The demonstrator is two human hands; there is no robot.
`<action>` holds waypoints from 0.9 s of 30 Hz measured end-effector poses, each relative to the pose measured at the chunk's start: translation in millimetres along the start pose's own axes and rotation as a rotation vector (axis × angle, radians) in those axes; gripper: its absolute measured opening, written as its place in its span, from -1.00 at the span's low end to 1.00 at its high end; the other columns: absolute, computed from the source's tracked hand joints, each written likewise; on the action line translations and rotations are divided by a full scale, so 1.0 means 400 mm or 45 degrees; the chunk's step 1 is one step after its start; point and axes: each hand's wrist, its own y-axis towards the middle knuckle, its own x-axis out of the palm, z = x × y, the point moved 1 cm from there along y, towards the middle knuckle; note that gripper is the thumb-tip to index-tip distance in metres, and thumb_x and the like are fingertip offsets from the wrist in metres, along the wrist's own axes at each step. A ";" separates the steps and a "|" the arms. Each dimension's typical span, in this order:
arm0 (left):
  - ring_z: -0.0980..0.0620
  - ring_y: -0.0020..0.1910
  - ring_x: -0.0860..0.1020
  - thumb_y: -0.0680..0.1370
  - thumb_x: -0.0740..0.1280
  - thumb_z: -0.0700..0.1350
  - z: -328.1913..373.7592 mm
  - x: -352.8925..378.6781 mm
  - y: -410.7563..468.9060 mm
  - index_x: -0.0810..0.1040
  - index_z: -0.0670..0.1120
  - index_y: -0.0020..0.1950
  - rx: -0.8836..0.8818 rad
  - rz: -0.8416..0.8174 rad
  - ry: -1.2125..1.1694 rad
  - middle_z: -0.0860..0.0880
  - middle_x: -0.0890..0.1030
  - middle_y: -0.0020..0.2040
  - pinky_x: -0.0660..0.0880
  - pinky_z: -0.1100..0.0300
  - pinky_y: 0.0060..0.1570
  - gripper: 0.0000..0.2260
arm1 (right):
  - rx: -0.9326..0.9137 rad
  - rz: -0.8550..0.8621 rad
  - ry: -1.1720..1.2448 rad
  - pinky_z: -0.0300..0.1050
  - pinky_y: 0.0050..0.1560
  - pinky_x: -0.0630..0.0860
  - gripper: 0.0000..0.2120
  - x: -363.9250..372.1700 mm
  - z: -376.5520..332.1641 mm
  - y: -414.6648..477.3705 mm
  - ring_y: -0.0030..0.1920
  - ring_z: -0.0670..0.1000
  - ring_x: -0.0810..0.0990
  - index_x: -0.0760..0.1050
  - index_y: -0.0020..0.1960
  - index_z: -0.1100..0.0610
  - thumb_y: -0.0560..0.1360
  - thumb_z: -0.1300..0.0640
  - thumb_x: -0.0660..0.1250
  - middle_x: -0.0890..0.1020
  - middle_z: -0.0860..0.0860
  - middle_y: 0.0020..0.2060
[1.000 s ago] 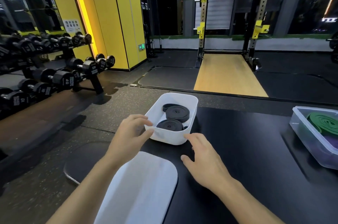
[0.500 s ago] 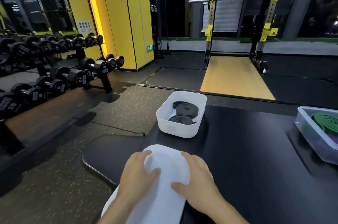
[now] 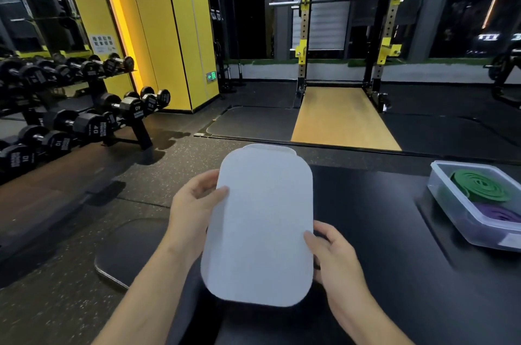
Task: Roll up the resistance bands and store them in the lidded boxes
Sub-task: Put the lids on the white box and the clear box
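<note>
Head view: my left hand (image 3: pixel 191 215) and right hand (image 3: pixel 335 254) each pinch a long edge of the lid (image 3: pixel 259 226), thumbs on top. It is smooth matte white plastic, a rounded rectangle, held flat-side up over the black table (image 3: pixel 380 232), with its long axis running near to far. Far right, a clear box (image 3: pixel 476 234) holds coiled green (image 3: pixel 479 185) and purple bands (image 3: pixel 499 213).

Dumbbell rack (image 3: pixel 70 107) at left; yellow pillar (image 3: pixel 158 28) behind it; squat rack (image 3: pixel 346 34) over wooden platform (image 3: pixel 344 119).
</note>
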 end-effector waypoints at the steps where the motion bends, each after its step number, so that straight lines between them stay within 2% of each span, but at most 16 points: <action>1: 0.22 0.00 0.68 0.66 0.38 -0.16 -0.005 0.022 0.029 0.66 0.16 0.13 0.051 0.014 0.083 0.29 0.71 -0.05 0.56 0.25 -0.11 -0.80 | -0.025 0.048 -0.001 0.28 0.25 0.59 -0.81 -0.008 0.001 0.002 0.04 0.02 0.75 0.58 0.24 0.00 0.65 0.14 0.33 0.76 -0.05 0.01; 3: 0.19 0.21 0.59 0.71 0.26 -0.04 -0.039 0.054 0.079 0.68 0.14 0.02 0.205 0.000 0.457 0.26 0.69 -0.15 0.45 0.32 0.06 -0.79 | -0.052 0.166 0.063 0.26 0.23 0.60 -0.81 -0.030 0.002 0.019 0.03 0.04 0.75 0.61 0.22 0.04 0.64 0.16 0.34 0.77 -0.03 -0.01; 5: 0.02 0.45 0.44 0.71 0.14 0.00 -0.105 0.078 0.128 0.68 0.06 -0.03 0.323 -0.094 0.926 0.16 0.68 -0.05 0.26 0.15 0.42 -0.68 | -0.052 0.275 0.126 0.22 0.23 0.61 -0.81 -0.062 0.000 0.044 0.04 0.05 0.75 0.62 0.23 0.06 0.63 0.16 0.36 0.77 -0.02 0.00; 6: -0.08 0.47 0.41 0.69 0.16 -0.04 -0.136 0.086 0.146 0.68 0.03 -0.03 0.357 -0.160 1.080 0.11 0.68 0.03 0.21 0.06 0.51 -0.70 | -0.049 0.315 0.145 0.22 0.25 0.60 -0.80 -0.078 -0.001 0.056 0.05 0.05 0.75 0.62 0.24 0.07 0.63 0.16 0.35 0.76 -0.02 0.02; 7: -0.13 0.42 0.44 0.67 0.21 -0.10 -0.165 0.092 0.157 0.68 0.02 -0.06 0.406 -0.224 1.177 0.09 0.68 0.01 0.26 0.05 0.48 -0.74 | -0.046 0.348 0.171 0.22 0.25 0.60 -0.80 -0.095 -0.003 0.067 0.07 0.06 0.74 0.62 0.24 0.08 0.64 0.16 0.35 0.76 -0.01 0.03; 8: -0.14 0.29 0.49 0.63 0.26 -0.16 -0.186 0.095 0.160 0.66 0.01 -0.12 0.443 -0.267 1.231 0.09 0.65 -0.09 0.36 0.10 0.31 -0.77 | -0.042 0.381 0.208 0.21 0.25 0.60 -0.80 -0.111 -0.007 0.076 0.07 0.07 0.74 0.62 0.25 0.10 0.65 0.17 0.33 0.76 0.00 0.03; 10: -0.11 0.01 0.52 0.56 0.34 -0.21 -0.201 0.103 0.148 0.58 0.02 -0.26 0.516 -0.245 1.238 0.08 0.53 -0.26 0.31 0.13 -0.08 -0.78 | -0.028 0.426 0.287 0.13 0.18 0.62 -0.80 -0.143 -0.018 0.089 0.08 0.09 0.74 0.62 0.25 0.14 0.68 0.19 0.30 0.76 0.02 0.04; 12: -0.05 -0.10 0.47 0.55 0.41 -0.15 -0.201 0.113 0.120 0.55 0.01 -0.28 0.576 -0.182 1.231 0.09 0.49 -0.28 0.29 0.09 -0.15 -0.79 | -0.019 0.442 0.325 0.05 0.11 0.61 -0.79 -0.170 -0.034 0.100 0.10 0.09 0.73 0.62 0.25 0.17 0.69 0.20 0.28 0.76 0.02 0.06; 17: 0.12 -0.13 0.41 0.59 0.40 -0.04 -0.204 0.145 -0.010 0.60 0.06 -0.19 0.649 -0.137 1.241 0.15 0.48 -0.28 0.29 0.06 -0.07 -0.85 | -0.002 0.411 0.347 0.01 0.05 0.60 -0.81 -0.193 -0.045 0.109 0.08 0.08 0.73 0.64 0.20 0.20 0.67 0.22 0.29 0.76 0.03 0.05; 21: 0.19 -0.09 0.36 0.62 0.39 -0.05 -0.197 0.172 -0.119 0.50 0.11 -0.24 0.665 -0.107 1.098 0.27 0.43 -0.30 0.33 0.07 0.18 -0.75 | 0.030 0.362 0.343 0.02 0.08 0.61 -0.81 -0.175 -0.035 0.104 0.09 0.08 0.74 0.63 0.22 0.20 0.67 0.22 0.30 0.76 0.03 0.06; 24: 0.22 -0.04 0.40 0.63 0.38 -0.05 -0.199 0.187 -0.177 0.57 0.14 -0.14 0.699 -0.134 1.023 0.34 0.47 -0.23 0.24 0.06 0.35 -0.84 | 0.046 0.350 0.354 0.02 0.06 0.61 -0.81 -0.167 -0.032 0.095 0.06 0.09 0.74 0.64 0.21 0.20 0.66 0.22 0.31 0.76 0.04 0.05; 27: 0.22 0.00 0.45 0.64 0.35 -0.03 -0.202 0.193 -0.231 0.62 0.20 -0.03 0.748 -0.207 1.009 0.32 0.56 -0.10 0.05 0.23 0.42 -0.88 | 0.052 0.356 0.339 0.04 0.05 0.62 -0.81 -0.171 -0.033 0.085 0.07 0.12 0.74 0.64 0.21 0.21 0.64 0.24 0.32 0.76 0.06 0.06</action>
